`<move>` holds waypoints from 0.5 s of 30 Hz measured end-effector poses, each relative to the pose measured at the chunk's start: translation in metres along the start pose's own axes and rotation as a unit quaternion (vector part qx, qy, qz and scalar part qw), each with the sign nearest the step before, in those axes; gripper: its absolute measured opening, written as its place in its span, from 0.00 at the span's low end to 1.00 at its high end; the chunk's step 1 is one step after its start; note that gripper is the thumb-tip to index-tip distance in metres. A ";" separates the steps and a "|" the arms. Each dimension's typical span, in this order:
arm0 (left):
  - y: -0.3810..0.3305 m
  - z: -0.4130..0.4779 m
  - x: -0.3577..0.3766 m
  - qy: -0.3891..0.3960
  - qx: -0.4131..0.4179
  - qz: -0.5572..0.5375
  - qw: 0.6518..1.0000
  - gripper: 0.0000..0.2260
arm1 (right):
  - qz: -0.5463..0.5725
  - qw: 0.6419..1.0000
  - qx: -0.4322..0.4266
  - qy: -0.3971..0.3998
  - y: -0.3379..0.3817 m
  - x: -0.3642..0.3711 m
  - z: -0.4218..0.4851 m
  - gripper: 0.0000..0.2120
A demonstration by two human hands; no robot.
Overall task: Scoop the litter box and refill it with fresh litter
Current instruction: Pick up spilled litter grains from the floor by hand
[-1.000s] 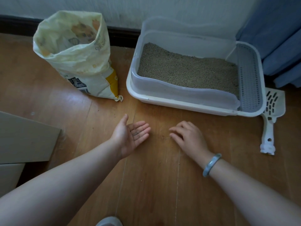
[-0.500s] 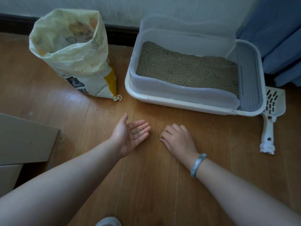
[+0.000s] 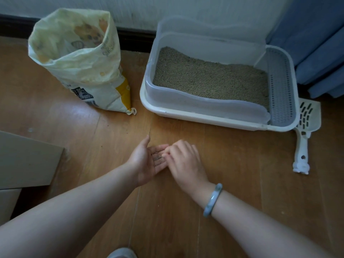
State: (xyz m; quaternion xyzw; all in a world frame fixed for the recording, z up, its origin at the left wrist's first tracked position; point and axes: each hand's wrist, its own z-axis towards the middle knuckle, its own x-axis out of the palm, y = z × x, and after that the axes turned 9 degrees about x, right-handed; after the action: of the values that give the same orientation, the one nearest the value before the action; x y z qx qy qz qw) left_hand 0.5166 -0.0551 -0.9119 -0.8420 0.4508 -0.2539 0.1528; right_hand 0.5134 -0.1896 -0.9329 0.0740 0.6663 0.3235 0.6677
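Observation:
The white litter box point(image 3: 195, 114) stands on the wooden floor by the wall, filled with tan litter point(image 3: 210, 77). To its left stands an open yellow-and-white litter bag point(image 3: 83, 71). A white slotted scoop point(image 3: 305, 135) lies on the floor at the box's right corner. My left hand point(image 3: 147, 161) lies palm up in front of the box, fingers straight, with a few litter grains point(image 3: 158, 159) on them. My right hand point(image 3: 184, 161), wearing a pale bangle at the wrist, has its curled fingertips over the left hand's fingers; whether they pinch grains is hidden.
Blue curtains point(image 3: 316, 43) hang at the back right, behind the box. A flat beige cardboard piece point(image 3: 28, 159) lies at the left edge. A dark baseboard runs along the wall. The tip of a grey shoe point(image 3: 121, 254) shows at the bottom.
My right hand slid left across the floor and now meets the fingers of my left palm. The left hand stayed in place, palm up.

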 end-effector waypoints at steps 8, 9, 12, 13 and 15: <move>-0.006 0.000 -0.004 0.003 0.012 -0.023 1.000 0.28 | 0.083 0.996 0.011 0.003 0.007 0.000 0.000 0.09; -0.007 0.000 -0.004 -0.003 0.018 -0.031 0.999 0.28 | 0.113 0.993 0.038 -0.001 -0.002 -0.001 0.002 0.08; -0.009 0.000 -0.006 -0.012 0.029 -0.041 0.999 0.28 | 0.102 0.987 0.121 0.001 -0.043 -0.005 0.005 0.07; -0.010 0.000 -0.006 -0.015 0.030 -0.041 0.999 0.28 | 0.068 0.988 0.140 0.019 -0.058 -0.008 0.003 0.07; -0.011 -0.002 -0.006 -0.018 0.030 -0.043 0.998 0.28 | 0.005 0.986 0.156 0.056 -0.081 -0.015 -0.001 0.10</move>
State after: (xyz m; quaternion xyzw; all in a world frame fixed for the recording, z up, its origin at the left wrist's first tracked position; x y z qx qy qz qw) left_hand 0.5205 -0.0436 -0.9070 -0.8598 0.4039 -0.2585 0.1751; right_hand 0.5413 -0.2613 -0.9636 0.1627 0.7444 0.2222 0.6083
